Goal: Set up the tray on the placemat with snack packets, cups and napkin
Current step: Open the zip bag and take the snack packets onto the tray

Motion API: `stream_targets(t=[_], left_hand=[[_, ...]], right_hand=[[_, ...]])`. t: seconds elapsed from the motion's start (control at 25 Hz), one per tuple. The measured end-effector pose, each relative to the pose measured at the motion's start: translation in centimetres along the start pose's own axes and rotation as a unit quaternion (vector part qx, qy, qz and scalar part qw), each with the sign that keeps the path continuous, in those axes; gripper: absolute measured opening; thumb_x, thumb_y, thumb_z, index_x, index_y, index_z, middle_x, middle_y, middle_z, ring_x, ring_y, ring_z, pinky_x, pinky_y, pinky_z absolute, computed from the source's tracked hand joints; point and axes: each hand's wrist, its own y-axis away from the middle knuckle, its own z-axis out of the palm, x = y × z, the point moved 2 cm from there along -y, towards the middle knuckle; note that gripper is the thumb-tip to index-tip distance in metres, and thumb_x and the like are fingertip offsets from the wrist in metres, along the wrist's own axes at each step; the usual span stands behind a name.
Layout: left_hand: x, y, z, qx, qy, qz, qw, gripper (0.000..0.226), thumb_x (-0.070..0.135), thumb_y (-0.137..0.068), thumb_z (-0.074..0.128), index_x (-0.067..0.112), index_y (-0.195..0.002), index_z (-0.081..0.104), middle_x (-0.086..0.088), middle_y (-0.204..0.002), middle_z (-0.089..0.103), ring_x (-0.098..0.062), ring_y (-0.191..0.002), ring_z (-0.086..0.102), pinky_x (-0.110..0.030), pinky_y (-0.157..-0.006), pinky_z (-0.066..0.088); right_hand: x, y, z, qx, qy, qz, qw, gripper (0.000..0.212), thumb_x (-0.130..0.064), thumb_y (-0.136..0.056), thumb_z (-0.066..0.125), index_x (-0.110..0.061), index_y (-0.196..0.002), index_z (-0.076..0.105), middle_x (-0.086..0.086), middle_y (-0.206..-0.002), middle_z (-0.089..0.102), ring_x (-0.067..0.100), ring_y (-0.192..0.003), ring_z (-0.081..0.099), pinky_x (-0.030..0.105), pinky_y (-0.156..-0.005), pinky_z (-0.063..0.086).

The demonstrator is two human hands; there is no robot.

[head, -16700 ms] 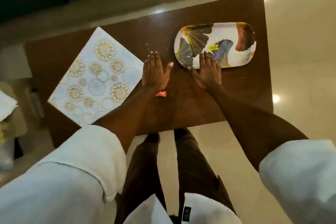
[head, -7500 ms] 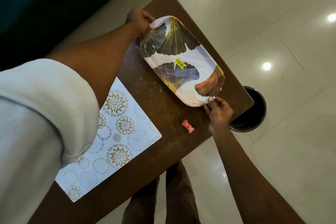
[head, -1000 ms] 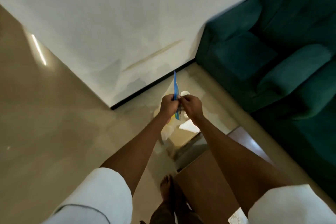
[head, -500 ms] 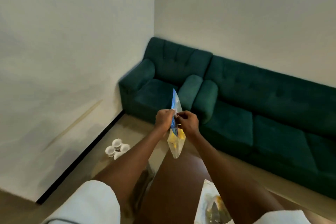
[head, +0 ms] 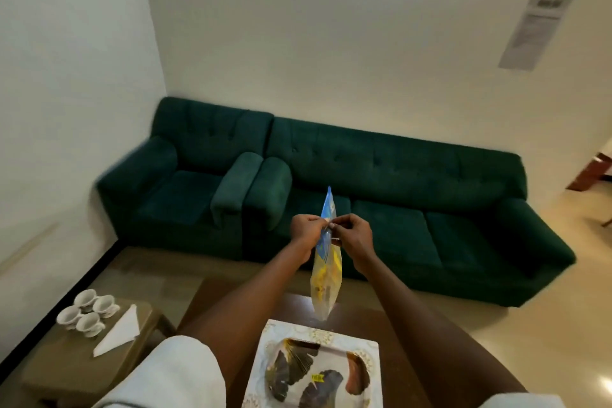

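Note:
A blue and yellow snack packet [head: 325, 278] hangs edge-on in the air in front of me. My left hand [head: 306, 228] and my right hand [head: 351, 234] both pinch it near its upper part, from either side. Below it, the leaf-patterned tray [head: 318, 371] lies on the white, gold-patterned placemat [head: 372, 351] on the dark brown table [head: 397, 334]. Several white cups [head: 87, 311] and a folded white napkin [head: 119, 329] sit on a low side table at the lower left.
A dark green sofa [head: 397, 182] and a matching armchair [head: 185, 182] stand against the white wall behind the table. The low tan side table [head: 66, 364] is beside the wall at the left. A paper notice [head: 536, 30] hangs on the wall.
My view has swung from the floor corner up to the sofa and the table. The packet stays pinched in both hands and now hangs above the tray on the placemat.

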Motion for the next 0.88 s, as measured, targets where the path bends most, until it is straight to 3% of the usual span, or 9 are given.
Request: stream_targets(t=[0.16, 0.28, 0.44, 0.56, 0.72, 0.88], left_hand=[[-1.0, 2.5, 6.3, -0.019, 0.001, -0.018, 1.000, 0.005, 0.005, -0.083, 0.079, 0.004, -0.088, 0.076, -0.014, -0.086, 0.076, -0.024, -0.078, 0.074, -0.035, -0.072, 0.063], [-1.4, 3.2, 9.1, -0.057, -0.009, -0.029, 0.998, 0.009, -0.001, -0.084, 0.076, -0.001, -0.093, 0.075, -0.020, -0.091, 0.077, -0.033, -0.088, 0.076, -0.043, -0.079, 0.064], [-1.0, 3.0, 11.2, -0.140, -0.042, -0.038, 0.988, 0.013, -0.003, -0.082, 0.079, 0.001, -0.091, 0.070, -0.013, -0.085, 0.073, -0.019, -0.069, 0.071, -0.027, -0.059, 0.060], [-0.8, 3.3, 11.0, -0.168, -0.038, -0.045, 0.984, 0.027, 0.004, -0.080, 0.083, -0.006, -0.102, 0.070, -0.011, -0.085, 0.074, -0.018, -0.071, 0.072, -0.024, -0.059, 0.060], [-2.0, 2.4, 8.8, -0.077, -0.034, -0.029, 0.996, 0.019, 0.015, -0.087, 0.079, 0.001, -0.098, 0.073, -0.008, -0.085, 0.074, -0.014, -0.071, 0.067, -0.025, -0.061, 0.057], [-3.2, 0.9, 5.8, 0.022, -0.053, -0.033, 0.998, 0.015, 0.016, -0.088, 0.077, 0.002, -0.090, 0.073, -0.011, -0.081, 0.072, -0.019, -0.068, 0.065, -0.033, -0.062, 0.055]], right_hand=[[3.1, 1.4, -5.5, 0.020, -0.075, 0.059, 0.995, 0.022, -0.021, -0.100, 0.065, 0.000, -0.097, 0.071, 0.019, -0.091, 0.076, 0.031, -0.087, 0.077, 0.036, -0.065, 0.063], [3.6, 2.1, -7.7, 0.051, -0.101, 0.070, 0.991, 0.029, -0.029, -0.094, 0.074, -0.001, -0.092, 0.072, 0.015, -0.086, 0.077, 0.026, -0.080, 0.078, 0.032, -0.060, 0.062], [4.7, 1.3, -10.2, 0.086, -0.086, 0.078, 0.989, 0.024, -0.022, -0.093, 0.076, 0.001, -0.092, 0.073, 0.020, -0.088, 0.076, 0.029, -0.081, 0.077, 0.034, -0.062, 0.064], [5.4, 0.7, -11.2, 0.103, -0.072, 0.100, 0.987, 0.016, -0.014, -0.093, 0.073, 0.001, -0.087, 0.073, 0.022, -0.088, 0.075, 0.032, -0.082, 0.077, 0.042, -0.070, 0.066], [6.9, 1.3, -11.4, 0.128, -0.057, 0.125, 0.982, 0.012, -0.007, -0.090, 0.070, -0.002, -0.080, 0.074, 0.018, -0.079, 0.074, 0.030, -0.072, 0.074, 0.044, -0.069, 0.066], [9.5, 2.5, -13.6, 0.164, 0.036, 0.115, 0.979, 0.016, -0.014, -0.089, 0.070, -0.009, -0.074, 0.073, 0.012, -0.071, 0.073, 0.026, -0.067, 0.070, 0.048, -0.070, 0.063]])
